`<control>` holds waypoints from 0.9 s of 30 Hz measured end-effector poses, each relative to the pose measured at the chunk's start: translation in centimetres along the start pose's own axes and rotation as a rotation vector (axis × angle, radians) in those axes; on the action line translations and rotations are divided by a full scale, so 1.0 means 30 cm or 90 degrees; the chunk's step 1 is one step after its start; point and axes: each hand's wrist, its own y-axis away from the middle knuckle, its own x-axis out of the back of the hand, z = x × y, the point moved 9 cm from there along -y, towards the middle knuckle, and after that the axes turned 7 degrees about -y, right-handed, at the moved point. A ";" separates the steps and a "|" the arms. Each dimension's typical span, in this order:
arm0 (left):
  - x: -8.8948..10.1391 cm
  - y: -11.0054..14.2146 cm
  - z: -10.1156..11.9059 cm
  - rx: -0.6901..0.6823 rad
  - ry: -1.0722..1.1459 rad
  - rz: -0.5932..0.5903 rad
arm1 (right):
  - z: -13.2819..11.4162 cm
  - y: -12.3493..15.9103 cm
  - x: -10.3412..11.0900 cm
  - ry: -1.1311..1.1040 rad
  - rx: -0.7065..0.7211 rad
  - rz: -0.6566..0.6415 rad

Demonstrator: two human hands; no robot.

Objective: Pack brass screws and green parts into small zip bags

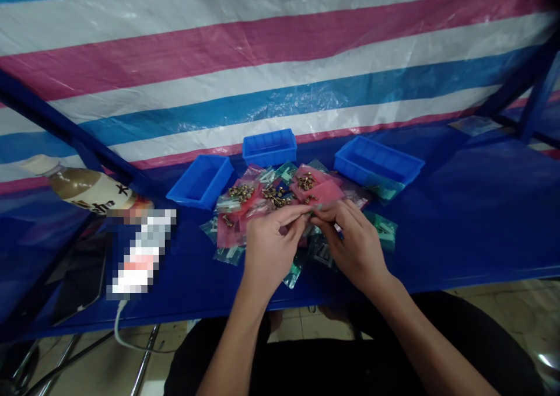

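Note:
My left hand (272, 241) and my right hand (353, 235) meet above a pile of small bags, fingertips pinched together. A trace of green shows at the fingertips, but what they grip is mostly hidden. Around them lie red plastic bags (326, 192) and green zip bags (385, 231), several with pale strips inside. Brass-coloured screws (275, 196) lie in small heaps on the red bags just beyond my left hand. Another green bag (292, 274) is below and between my hands, near the table's front edge.
Three blue bins, left (201, 180), middle (269, 147) and right (378, 161), stand behind the pile. On the left are a drink bottle (94, 189), a dark tablet-like device (81, 279) and a blurred-out item with a white cable (117, 320). A striped tarp (280, 52) hangs behind the blue table (459, 221).

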 end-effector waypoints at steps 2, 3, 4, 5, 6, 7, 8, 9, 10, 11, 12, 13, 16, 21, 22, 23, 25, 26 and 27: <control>0.002 0.004 0.009 -0.011 -0.012 0.011 | 0.006 -0.002 0.004 -0.011 -0.027 0.007; 0.001 0.006 0.013 -0.015 -0.015 0.016 | 0.009 -0.003 0.005 -0.014 -0.037 0.011; 0.000 0.007 0.016 -0.018 -0.017 0.019 | 0.010 -0.003 0.008 -0.015 -0.042 0.014; -0.001 0.008 0.018 -0.020 -0.019 0.021 | 0.009 -0.002 0.011 -0.012 -0.038 0.017; -0.003 0.008 0.018 -0.022 -0.022 0.023 | 0.006 -0.002 0.013 -0.004 -0.028 0.017; -0.004 0.008 0.018 -0.023 -0.025 0.022 | 0.002 0.000 0.013 0.008 -0.013 0.012; -0.006 0.008 0.017 -0.024 -0.029 0.019 | -0.004 0.001 0.010 0.025 0.006 0.001; -0.007 0.007 0.015 -0.025 -0.032 0.016 | -0.011 0.004 0.005 0.043 0.029 -0.016; -0.007 0.007 0.014 -0.025 -0.034 0.013 | -0.018 0.007 -0.003 0.060 0.052 -0.037; -0.006 0.006 0.013 -0.025 -0.036 0.012 | -0.023 0.011 -0.011 0.076 0.070 -0.056; -0.004 0.006 0.014 -0.026 -0.037 0.014 | -0.029 0.015 -0.017 0.088 0.085 -0.067; -0.002 0.007 0.015 -0.027 -0.040 0.017 | -0.034 0.018 -0.020 0.096 0.096 -0.070; 0.000 0.008 0.026 -0.036 -0.045 0.025 | -0.033 0.020 -0.015 0.088 0.076 -0.039; -0.007 0.009 0.028 -0.032 -0.005 0.035 | 0.006 0.013 0.002 0.036 -0.024 0.008; -0.009 0.008 0.022 -0.024 0.001 0.032 | 0.012 0.010 0.004 0.028 -0.035 0.008; -0.011 0.006 0.014 -0.012 0.007 0.026 | 0.017 0.008 0.007 0.017 -0.044 0.007; -0.016 0.001 -0.005 0.017 0.028 0.008 | 0.026 0.004 0.010 -0.019 -0.057 0.003; -0.017 -0.002 -0.015 0.035 0.047 0.000 | 0.029 0.004 0.010 -0.040 -0.062 0.001; -0.017 -0.005 -0.025 0.054 0.070 -0.006 | 0.031 0.004 0.010 -0.059 -0.065 0.000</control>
